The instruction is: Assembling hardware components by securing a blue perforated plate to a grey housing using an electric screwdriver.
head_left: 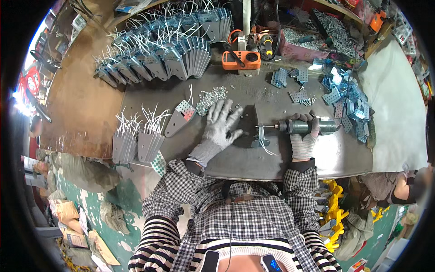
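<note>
My left hand (220,126), in a grey glove, is spread over the dark worktop just below a pile of small metal nuts (210,99). Nothing shows in its grasp. My right hand (303,141), gloved too, is wrapped round a dark electric screwdriver (324,126) lying level, its bit pointing left. The bit's tip reaches a small metal bracket piece (261,137) with white wires; whether it touches a screw there I cannot tell. Left of my left hand lies a grey metal plate (180,119) with a perforated part and wires.
Stacked wired plates (124,147) stand at the front left, with long rows of similar plates (181,59) behind. An orange device (241,60) sits at the back. Blue perforated plates (346,102) are heaped on the right. A bin of screws (301,41) stands behind them.
</note>
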### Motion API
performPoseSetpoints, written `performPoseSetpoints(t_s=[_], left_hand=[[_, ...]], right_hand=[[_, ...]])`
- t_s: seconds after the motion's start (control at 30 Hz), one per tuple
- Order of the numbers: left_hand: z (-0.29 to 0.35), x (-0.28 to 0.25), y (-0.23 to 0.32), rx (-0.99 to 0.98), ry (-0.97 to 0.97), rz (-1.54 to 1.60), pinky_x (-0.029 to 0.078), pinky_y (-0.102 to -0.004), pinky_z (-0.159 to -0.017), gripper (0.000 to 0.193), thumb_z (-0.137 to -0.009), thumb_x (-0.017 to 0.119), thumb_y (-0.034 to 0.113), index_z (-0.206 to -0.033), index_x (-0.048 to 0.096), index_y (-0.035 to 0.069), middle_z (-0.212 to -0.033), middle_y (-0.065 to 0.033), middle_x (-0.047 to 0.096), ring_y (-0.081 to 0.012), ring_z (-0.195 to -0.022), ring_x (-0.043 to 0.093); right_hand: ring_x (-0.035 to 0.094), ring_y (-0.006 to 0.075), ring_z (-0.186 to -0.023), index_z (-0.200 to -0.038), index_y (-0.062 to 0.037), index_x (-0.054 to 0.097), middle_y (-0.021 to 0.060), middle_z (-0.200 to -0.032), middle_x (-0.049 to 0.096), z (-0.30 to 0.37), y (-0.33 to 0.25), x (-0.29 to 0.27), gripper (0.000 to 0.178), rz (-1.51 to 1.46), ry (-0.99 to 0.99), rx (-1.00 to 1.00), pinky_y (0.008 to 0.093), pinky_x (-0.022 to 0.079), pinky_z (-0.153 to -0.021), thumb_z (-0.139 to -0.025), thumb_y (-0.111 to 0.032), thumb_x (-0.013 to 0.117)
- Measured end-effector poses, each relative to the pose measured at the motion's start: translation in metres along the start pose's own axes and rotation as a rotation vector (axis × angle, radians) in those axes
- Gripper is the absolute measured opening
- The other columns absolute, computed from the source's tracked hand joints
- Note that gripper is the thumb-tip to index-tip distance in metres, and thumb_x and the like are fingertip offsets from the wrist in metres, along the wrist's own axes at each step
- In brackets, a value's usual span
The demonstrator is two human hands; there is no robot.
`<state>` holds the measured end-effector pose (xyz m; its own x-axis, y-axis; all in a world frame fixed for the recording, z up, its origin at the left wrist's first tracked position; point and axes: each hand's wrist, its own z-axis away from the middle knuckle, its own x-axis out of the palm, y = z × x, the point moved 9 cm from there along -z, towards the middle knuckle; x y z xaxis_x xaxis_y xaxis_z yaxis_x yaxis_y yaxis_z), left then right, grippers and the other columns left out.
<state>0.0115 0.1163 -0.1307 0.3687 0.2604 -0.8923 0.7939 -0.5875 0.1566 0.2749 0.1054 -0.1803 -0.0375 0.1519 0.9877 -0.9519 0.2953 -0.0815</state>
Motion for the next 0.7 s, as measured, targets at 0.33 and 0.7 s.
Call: performPoseSetpoints(t_s=[0.33, 0.7], left_hand=[[-0.062, 0.041, 0.021, -0.018, -0.546, -0.178, 0.055, -0.038, -0.071, 0.011, -0.085, 0.059, 0.015, -0.093, 0.067, 0.014, -0.095, -0.0059, 0.07, -0.0267, -0.085, 0.069], [-0.011, 0.054, 0.003, -0.533, -0.194, 1.383, 0.045, -0.0165, -0.062, 0.021, -0.08, 0.067, -0.009, -0.095, 0.061, 0.004, -0.08, 0.0042, 0.054, -0.0039, -0.069, 0.052]], right_hand=[[0.052, 0.0174, -0.082, -0.116, -0.0071, 0.054, 0.0015, -0.085, 0.052, 0.0, 0.0, -0.006, 0.037, 0.023, 0.006, -0.001, 0.0442, 0.047, -0.093, -0.084, -0.01, 0.073], [0.053, 0.0165, -0.082, -0.116, -0.0074, 0.054, 0.0004, -0.087, 0.054, 0.003, 0.0, -0.002, 0.039, 0.003, 0.017, -0.004, 0.0443, 0.047, -0.092, -0.083, -0.01, 0.073]])
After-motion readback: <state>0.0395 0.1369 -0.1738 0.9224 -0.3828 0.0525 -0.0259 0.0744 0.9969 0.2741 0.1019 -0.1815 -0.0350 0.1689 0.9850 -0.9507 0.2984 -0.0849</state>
